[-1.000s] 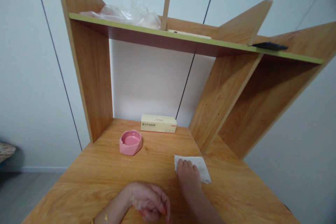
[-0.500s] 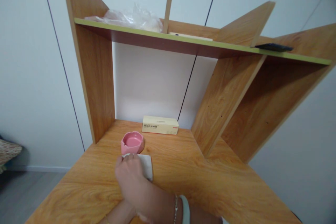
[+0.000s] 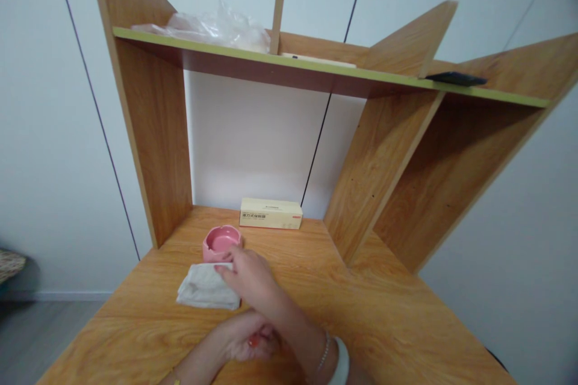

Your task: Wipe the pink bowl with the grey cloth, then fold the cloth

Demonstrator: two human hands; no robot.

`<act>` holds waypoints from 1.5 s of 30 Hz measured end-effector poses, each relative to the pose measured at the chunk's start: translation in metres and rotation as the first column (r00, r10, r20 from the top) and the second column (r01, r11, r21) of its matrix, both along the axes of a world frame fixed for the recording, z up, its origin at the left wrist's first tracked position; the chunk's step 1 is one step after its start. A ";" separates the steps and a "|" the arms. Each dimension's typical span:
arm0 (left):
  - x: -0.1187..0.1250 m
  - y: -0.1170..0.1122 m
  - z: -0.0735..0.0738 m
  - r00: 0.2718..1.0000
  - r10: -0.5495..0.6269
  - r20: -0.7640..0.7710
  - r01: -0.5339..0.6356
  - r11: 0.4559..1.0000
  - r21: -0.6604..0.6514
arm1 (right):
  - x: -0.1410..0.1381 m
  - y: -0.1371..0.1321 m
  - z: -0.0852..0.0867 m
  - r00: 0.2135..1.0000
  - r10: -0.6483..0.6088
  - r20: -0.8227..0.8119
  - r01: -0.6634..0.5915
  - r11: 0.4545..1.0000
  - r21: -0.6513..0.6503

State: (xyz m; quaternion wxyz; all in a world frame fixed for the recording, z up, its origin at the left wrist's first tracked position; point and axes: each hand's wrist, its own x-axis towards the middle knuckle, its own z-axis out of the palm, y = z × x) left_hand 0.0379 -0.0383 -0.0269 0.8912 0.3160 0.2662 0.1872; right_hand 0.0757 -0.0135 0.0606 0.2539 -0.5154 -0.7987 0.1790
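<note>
My right hand reaches in from the right over the near side of a pink ashtray and a folded pale cloth. Its thumb and forefinger are apart, with nothing seen between them. The thumb tip overlaps the cloth; I cannot tell if it touches. Below the right forearm, my left hand is turned partly palm up, fingers curled in. A small red spot shows at its fingers, too blurred to tell whether it is a nail or an object. The cloth lies flat just in front of the ashtray.
A cream cling-film box stands on the wooden desk against the back. Upright wooden panels flank it. Overhead, a shelf carries a clear plastic bag and a dark flat item.
The right hand has come off the cloth and shifted right and up. The cloth now lies further left, more of it showing. The left hand has come into view below the right forearm.
</note>
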 end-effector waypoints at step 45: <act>-0.010 0.014 0.022 0.926 0.249 0.284 -0.263 0.965 0.010 | 0.126 0.009 -0.078 -0.162 -0.512 -0.843 -0.224 0.851 -0.474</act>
